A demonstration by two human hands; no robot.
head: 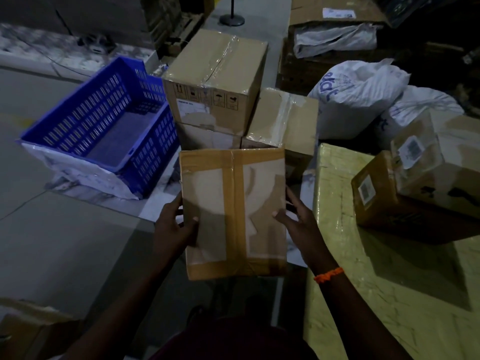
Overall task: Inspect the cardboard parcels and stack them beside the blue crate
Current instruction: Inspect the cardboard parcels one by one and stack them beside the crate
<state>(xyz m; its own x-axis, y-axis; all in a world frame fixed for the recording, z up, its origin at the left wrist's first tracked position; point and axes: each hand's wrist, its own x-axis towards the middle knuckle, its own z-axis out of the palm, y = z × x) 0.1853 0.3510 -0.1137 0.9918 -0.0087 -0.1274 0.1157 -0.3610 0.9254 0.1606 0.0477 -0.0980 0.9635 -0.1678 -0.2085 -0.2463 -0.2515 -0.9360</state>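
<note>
A flat cardboard parcel (233, 211) sealed with brown tape hangs in front of me, held between both hands. My left hand (174, 227) grips its left edge with the thumb on the top face. My right hand (298, 219) holds the right edge, thumb on top. Beyond it, beside the blue crate (104, 128), a tall taped box (215, 81) stands on another box (207, 139). A lower taped box (283, 120) sits to the right of that stack.
A large yellow-wrapped package (376, 294) lies at the right, carrying two labelled cardboard boxes (415, 188). White sacks (361, 100) and more cartons (335, 29) stand behind. Grey floor lies at the left. Another carton (28, 331) is at the bottom left corner.
</note>
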